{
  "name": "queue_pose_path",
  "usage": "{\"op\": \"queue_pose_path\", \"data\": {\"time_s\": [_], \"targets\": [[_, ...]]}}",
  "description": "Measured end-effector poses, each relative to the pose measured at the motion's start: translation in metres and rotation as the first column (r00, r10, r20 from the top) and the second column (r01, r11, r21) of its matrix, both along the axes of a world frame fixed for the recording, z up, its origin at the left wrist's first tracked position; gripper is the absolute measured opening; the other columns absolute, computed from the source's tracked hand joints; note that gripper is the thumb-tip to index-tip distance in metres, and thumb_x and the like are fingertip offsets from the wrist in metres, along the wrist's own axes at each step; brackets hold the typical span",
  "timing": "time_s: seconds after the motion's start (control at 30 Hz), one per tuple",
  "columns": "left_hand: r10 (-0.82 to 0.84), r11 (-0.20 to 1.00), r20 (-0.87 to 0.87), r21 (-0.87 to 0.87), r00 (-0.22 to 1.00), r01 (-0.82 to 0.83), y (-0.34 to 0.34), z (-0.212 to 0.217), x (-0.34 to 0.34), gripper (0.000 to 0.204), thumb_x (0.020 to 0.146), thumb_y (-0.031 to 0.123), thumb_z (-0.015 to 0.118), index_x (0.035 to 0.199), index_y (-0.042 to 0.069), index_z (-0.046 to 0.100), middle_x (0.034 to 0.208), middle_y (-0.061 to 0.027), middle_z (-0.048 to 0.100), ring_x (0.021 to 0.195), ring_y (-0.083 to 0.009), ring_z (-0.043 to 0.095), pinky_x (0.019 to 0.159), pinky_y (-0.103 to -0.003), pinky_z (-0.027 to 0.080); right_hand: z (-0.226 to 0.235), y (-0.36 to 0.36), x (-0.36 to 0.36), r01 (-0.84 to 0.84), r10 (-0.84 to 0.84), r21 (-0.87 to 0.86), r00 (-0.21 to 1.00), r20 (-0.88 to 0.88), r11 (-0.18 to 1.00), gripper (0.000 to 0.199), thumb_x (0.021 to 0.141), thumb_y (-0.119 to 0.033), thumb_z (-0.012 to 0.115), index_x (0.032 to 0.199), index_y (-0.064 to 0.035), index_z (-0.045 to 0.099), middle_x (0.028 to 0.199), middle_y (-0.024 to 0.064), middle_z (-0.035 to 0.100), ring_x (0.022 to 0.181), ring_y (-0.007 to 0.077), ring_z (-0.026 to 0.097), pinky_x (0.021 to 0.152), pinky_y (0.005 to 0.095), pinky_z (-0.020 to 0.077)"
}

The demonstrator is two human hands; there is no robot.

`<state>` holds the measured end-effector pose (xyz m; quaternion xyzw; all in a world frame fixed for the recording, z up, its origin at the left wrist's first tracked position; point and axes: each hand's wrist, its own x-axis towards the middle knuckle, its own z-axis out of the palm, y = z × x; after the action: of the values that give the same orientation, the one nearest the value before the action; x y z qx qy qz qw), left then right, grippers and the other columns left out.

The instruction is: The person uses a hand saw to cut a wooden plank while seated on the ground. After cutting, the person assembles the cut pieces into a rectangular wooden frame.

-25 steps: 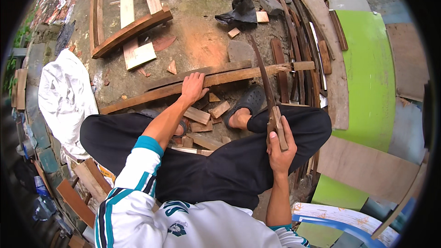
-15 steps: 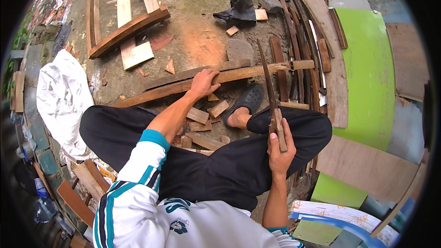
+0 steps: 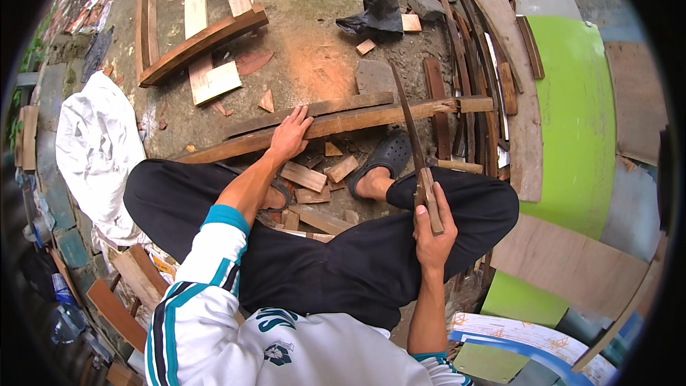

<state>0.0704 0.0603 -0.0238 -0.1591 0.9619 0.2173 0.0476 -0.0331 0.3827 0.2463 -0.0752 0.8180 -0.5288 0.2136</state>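
So, from my remote seat, nearest me is the right hand, with fingers wrapped around the wooden handle of a handsaw, thumb on one side and forefinger stretched along the other. It sits over one knee of the black trousers, blade pointing away. I see the blade cross over a long beam, but can't tell if it's touching. The left hand lies palm-down across that beam, fingers slightly spread; no idea from up here if they're clamping it. Wood offcuts are scattered just this side, beside a dark clog. A thinner plank lies along the beam's far side. Further out I've got a black plastic bag and a wooden frame.
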Motion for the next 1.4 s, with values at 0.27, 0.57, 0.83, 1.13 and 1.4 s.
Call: {"op": "queue_pose_path", "data": {"time_s": [0.27, 0.57, 0.83, 1.13, 1.4], "targets": [[-0.030, 0.995, 0.018, -0.099, 0.999, 0.031, 0.023, 0.008, 0.017, 0.086, 0.073, 0.011, 0.079, 0.150, 0.018, 0.041, 0.133, -0.0157, 0.052, 0.123, -0.0351, 0.050, 0.105, -0.045, 0.041, 0.002, -0.007, 0.001, -0.015, 0.015, 0.010, 1.000, -0.014, 1.000, 0.047, 0.096, -0.009, 0.064, 0.139, 0.0037, 0.055, 0.122, 0.0176, 0.069, 0.110, 0.0191, 0.065, 0.095, 0.0295, 0.0488], [0.033, 0.996, 0.079, -0.081, 0.996, -0.027, 0.026, 0.020, 0.019, 0.086, 0.064, 0.013, 0.086, 0.140, 0.006, 0.047, 0.127, -0.0158, 0.048, 0.120, -0.0335, 0.047, 0.100, -0.042, 0.040, 0.001, -0.011, 0.003, -0.045, 0.045, 0.022, 0.998, -0.035, 0.999, 0.047, 0.095, -0.011, 0.065, 0.139, 0.0021, 0.056, 0.121, 0.0176, 0.070, 0.108, 0.0196, 0.066, 0.094, 0.0297, 0.0493], [-0.022, 0.997, -0.033, 0.072, 0.999, 0.025, 0.009, 0.026, 0.023, 0.081, 0.069, 0.020, 0.084, 0.141, 0.011, 0.049, 0.123, -0.0151, 0.057, 0.117, -0.0360, 0.055, 0.093, -0.046, 0.049, -0.014, -0.005, 0.001, -0.125, 0.123, 0.001, 0.977, -0.172, 0.992, 0.047, 0.097, -0.008, 0.063, 0.142, 0.0010, 0.053, 0.088, 0.0027, 0.065, 0.056, 0.0032, 0.047, 0.047, 0.0197, 0.0363], [0.190, 0.982, -0.268, 0.064, 0.945, -0.180, -0.028, 0.021, 0.020, 0.036, 0.087, 0.026, 0.073, 0.120, 0.011, 0.067, 0.110, -0.0159, 0.068, 0.107, -0.0360, 0.062, 0.092, -0.046, 0.048, -0.016, -0.005, 0.005, -0.099, 0.087, -0.058, 0.978, -0.189, 0.993, 0.047, 0.098, -0.009, 0.063, 0.141, 0.0030, 0.052, 0.088, 0.0039, 0.065, 0.056, 0.0042, 0.047, 0.046, 0.0199, 0.0367], [0.201, 0.969, -0.130, -0.118, 0.971, -0.217, 0.011, 0.018, 0.018, 0.062, 0.080, 0.037, 0.080, 0.130, 0.008, 0.058, 0.137, -0.0148, 0.053, 0.126, -0.0327, 0.049, 0.103, -0.045, 0.040, -0.022, -0.005, 0.000, -0.079, 0.072, -0.028, 0.979, -0.192, 0.996, 0.047, 0.097, -0.010, 0.064, 0.141, 0.0030, 0.053, 0.088, 0.0036, 0.065, 0.056, 0.0042, 0.047, 0.047, 0.0203, 0.0369]]}}
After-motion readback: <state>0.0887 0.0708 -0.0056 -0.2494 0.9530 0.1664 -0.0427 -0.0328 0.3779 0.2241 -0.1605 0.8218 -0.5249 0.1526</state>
